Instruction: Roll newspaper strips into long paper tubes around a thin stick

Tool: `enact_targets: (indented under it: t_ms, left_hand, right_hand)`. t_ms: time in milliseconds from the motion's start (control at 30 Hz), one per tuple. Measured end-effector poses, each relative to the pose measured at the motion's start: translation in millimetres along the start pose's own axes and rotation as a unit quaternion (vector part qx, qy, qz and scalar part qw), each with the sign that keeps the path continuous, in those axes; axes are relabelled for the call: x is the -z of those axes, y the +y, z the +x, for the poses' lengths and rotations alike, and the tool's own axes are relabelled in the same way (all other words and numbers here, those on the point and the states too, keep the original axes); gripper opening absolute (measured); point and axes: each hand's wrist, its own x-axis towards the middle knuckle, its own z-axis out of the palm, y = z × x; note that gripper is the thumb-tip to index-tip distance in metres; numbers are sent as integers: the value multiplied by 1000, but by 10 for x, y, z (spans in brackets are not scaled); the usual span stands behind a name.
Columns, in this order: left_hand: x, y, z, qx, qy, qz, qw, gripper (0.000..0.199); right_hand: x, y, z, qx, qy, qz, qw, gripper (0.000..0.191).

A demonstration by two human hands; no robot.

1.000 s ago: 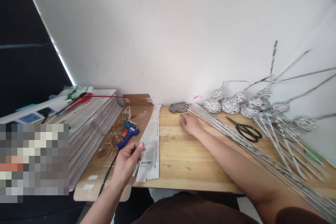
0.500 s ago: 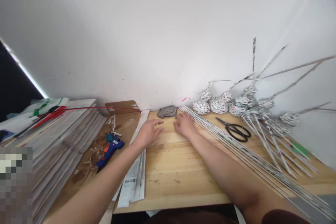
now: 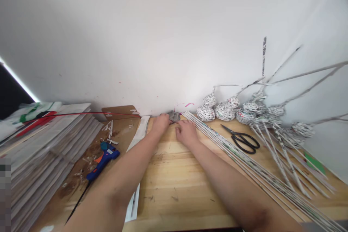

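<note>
A crumpled grey cloth [image 3: 174, 116] lies at the back of the wooden table, against the wall. My left hand [image 3: 161, 124] is closed on its left side, with the fingertips partly hidden. Beside the cloth's near right edge is my right hand [image 3: 187, 133], fingers bent and thumb apart; whether it touches the cloth is hard to tell. Left of my left forearm are flat newspaper strips [image 3: 141, 127], partly covered by the arm. A bundle of thin rolled paper sticks [image 3: 217, 134] runs diagonally just right of my right hand.
Black-handled scissors [image 3: 244, 141] lie right of the sticks. Several woven paper gourds [image 3: 225, 110] with long stems line the wall. At left are a blue glue gun [image 3: 103, 159] on stained cardboard [image 3: 123, 132] and a tall newspaper stack [image 3: 51, 152]. A red cord [image 3: 95, 112] crosses behind.
Both hands have moved forward to the grey cloth. My left hand has closed on it, and the cloth is now more bunched up. The view has shifted slightly.
</note>
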Motion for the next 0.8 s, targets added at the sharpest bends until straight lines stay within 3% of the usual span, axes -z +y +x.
enact_targets:
  t_ms: [133, 400, 600, 800]
  left_hand:
    - [-9, 50, -129, -46, -4, 5, 999, 27]
    - [21, 57, -352, -106, -8, -6, 994, 27]
    - [67, -16, -495, -84, -10, 1, 996, 23]
    - [132, 60, -548, -42, 2, 4, 999, 29]
  right_hand:
    - [-18, -25, 3, 47, -8, 18, 999, 47]
    - [-54, -27, 1, 34, -26, -10, 999, 39]
    - [-49, -57, -9, 27, -33, -20, 999, 41]
    - [-73, -54, -10, 38, -22, -22, 999, 40]
